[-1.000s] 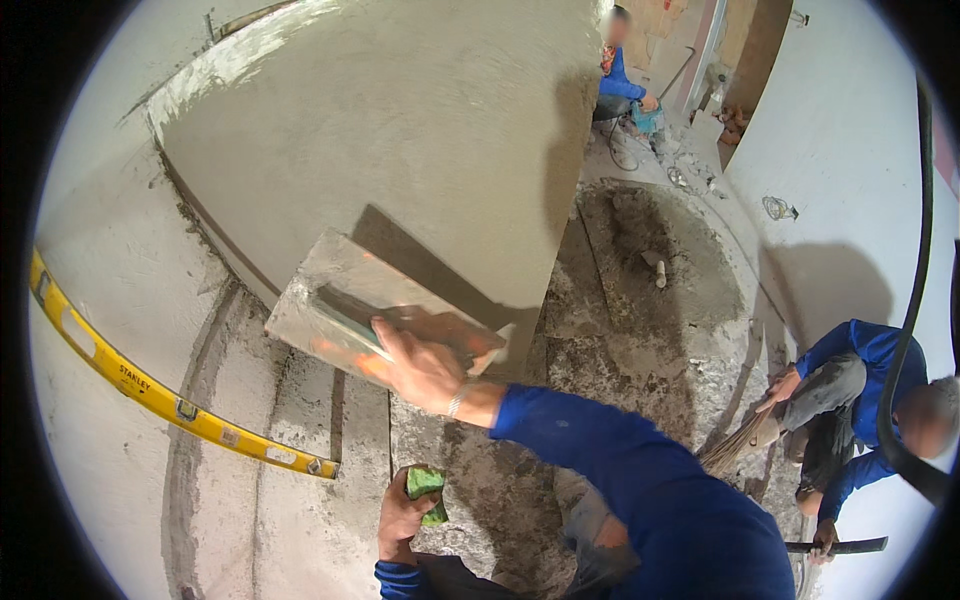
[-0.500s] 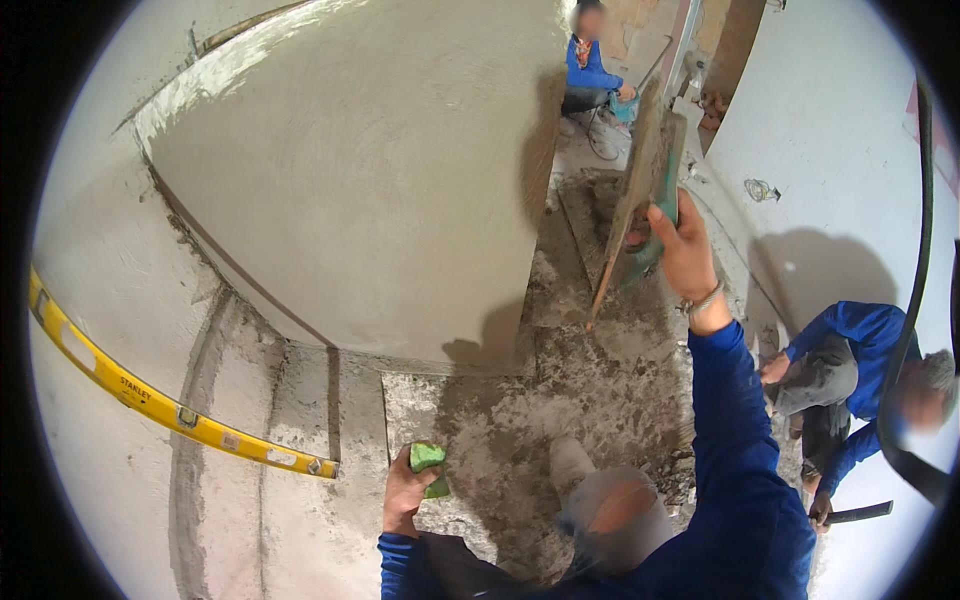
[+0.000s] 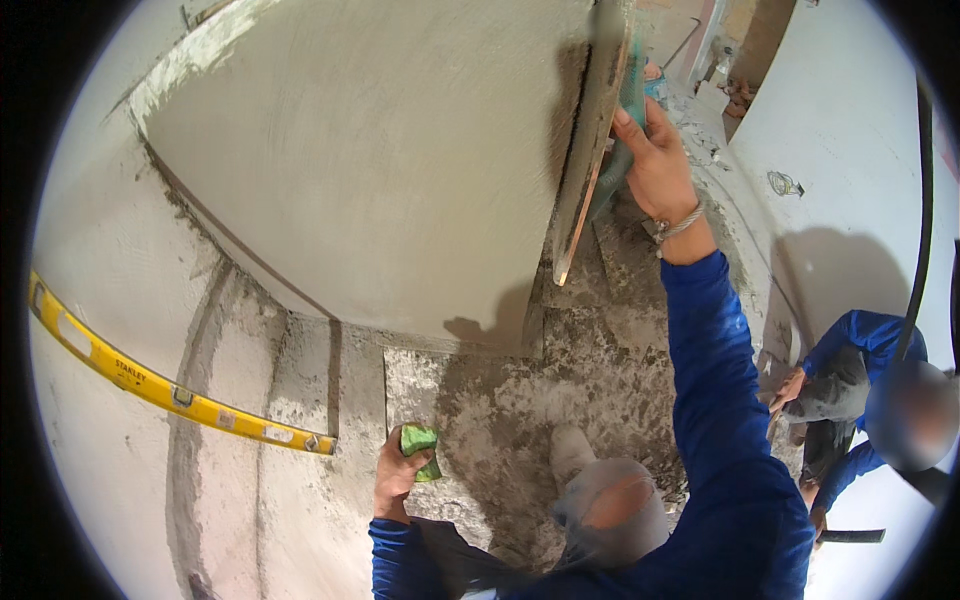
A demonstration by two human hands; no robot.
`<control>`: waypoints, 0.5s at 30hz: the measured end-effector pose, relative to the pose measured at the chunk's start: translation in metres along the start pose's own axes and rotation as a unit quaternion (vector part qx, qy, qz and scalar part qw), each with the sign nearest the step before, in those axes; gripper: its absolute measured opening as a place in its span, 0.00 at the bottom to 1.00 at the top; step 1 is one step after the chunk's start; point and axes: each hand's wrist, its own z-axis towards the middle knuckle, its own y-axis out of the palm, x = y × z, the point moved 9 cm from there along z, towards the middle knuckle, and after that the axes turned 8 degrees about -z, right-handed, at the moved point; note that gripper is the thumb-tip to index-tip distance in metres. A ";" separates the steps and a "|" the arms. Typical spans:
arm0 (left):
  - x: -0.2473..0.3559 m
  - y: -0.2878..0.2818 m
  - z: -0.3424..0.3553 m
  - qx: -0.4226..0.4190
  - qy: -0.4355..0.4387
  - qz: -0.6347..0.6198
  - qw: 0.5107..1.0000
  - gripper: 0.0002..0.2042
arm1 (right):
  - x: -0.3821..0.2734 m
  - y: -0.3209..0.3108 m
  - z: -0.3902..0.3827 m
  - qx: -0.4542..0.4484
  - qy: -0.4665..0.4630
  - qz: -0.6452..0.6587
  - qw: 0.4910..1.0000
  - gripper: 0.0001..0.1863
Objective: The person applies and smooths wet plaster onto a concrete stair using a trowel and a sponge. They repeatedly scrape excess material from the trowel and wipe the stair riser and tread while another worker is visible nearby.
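1. Toward the upper right of the frame, our right hand (image 3: 661, 165) is wrapped around the grip of a flat, green-handled plastering float (image 3: 591, 150), seen edge-on at the right border of the smooth grey plastered surface (image 3: 350, 180); whether they touch, we cannot tell.
2. At lower centre-left, our left hand (image 3: 397, 468) holds a small green sponge (image 3: 422, 454), apart from the plaster.
3. We judge that smoothing near this border is in hand.
4. Next move seems to call for steady blade angle and light, even pressure.
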 end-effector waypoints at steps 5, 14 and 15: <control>0.011 -0.002 -0.012 0.010 -0.016 0.019 1.000 0.25 | 0.070 -0.001 -0.049 0.021 0.049 -0.067 0.996 0.16; 0.019 0.007 -0.021 0.038 -0.033 0.028 0.998 0.24 | 0.276 0.009 -0.160 -0.019 0.242 -0.027 0.970 0.14; 0.016 0.008 -0.019 0.037 -0.039 0.010 0.998 0.25 | 0.276 0.003 -0.159 -0.005 0.296 -0.026 0.955 0.14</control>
